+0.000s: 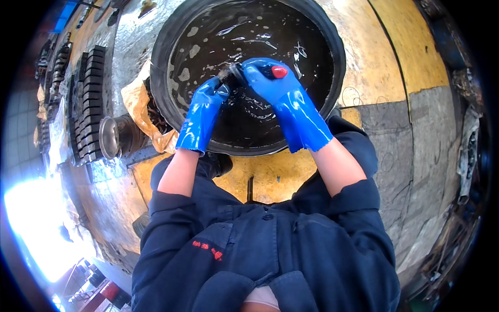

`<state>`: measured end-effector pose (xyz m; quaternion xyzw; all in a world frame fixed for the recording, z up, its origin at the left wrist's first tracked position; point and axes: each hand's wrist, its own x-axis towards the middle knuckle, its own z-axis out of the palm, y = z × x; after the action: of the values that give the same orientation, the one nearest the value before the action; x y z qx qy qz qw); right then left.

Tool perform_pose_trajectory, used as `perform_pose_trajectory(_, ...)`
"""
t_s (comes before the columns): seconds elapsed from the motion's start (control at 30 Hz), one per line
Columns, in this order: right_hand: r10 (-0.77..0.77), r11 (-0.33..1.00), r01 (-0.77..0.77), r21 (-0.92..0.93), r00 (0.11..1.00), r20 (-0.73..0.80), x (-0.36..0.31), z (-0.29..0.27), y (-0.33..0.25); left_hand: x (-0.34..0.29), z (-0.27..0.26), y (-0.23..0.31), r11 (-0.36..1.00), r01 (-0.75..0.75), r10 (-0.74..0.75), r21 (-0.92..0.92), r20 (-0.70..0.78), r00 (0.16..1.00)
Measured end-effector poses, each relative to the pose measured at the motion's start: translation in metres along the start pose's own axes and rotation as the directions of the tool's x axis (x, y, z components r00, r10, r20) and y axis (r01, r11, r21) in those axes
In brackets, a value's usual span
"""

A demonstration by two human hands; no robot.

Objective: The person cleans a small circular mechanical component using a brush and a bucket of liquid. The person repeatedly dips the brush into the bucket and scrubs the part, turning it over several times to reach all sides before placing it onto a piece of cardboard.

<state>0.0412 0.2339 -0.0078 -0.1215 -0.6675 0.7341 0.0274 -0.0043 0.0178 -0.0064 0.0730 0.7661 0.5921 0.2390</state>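
Over a round black tub of dark liquid, both my hands are in long blue rubber gloves. My right hand is closed around a brush-like tool with a black and red handle. The handle's red end sticks out on the right side of the fist. A dark, rough-looking end shows between my two hands. My left hand is closed with its fingers at that dark end. What it pinches is small, dark and mostly hidden.
Left of the tub lie a torn tan sack with dark pieces in it and a round metal can. Further left stand rows of stacked dark metal parts. Metal scraps and a clear plastic wrap line the far right.
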Motion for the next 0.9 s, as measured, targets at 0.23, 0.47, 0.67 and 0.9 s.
perform_pose_trajectory(0.23, 0.415, 0.899, -0.357, 0.255, 0.879, -0.234, -0.015, -0.001, -0.015, 0.023, -0.018, -0.037, 0.951, -0.155, 0.155, 0.269, 0.019, 0.988)
perform_pose_trajectory(0.47, 0.33, 0.91, -0.321, 0.26, 0.944, 0.011, -0.027, -0.024, -0.004, 0.02, -0.012, -0.025, 0.974, -0.078, 0.075, -0.212, -0.023, 0.997)
perform_pose_trajectory(0.67, 0.214, 0.976, -0.206, -0.069, 0.966, 0.142, 0.009, -0.024, 0.049, 0.025, 0.001, -0.019, 0.868, 0.118, -0.036, -0.482, 0.176, 0.984)
perform_pose_trajectory(0.9, 0.237, 0.639, -0.088, -0.764, 0.968, 0.087, -0.003, -0.011, -0.007, 0.031, -0.014, -0.023, 0.786, -0.448, 0.465, 0.425, 0.07, 0.883)
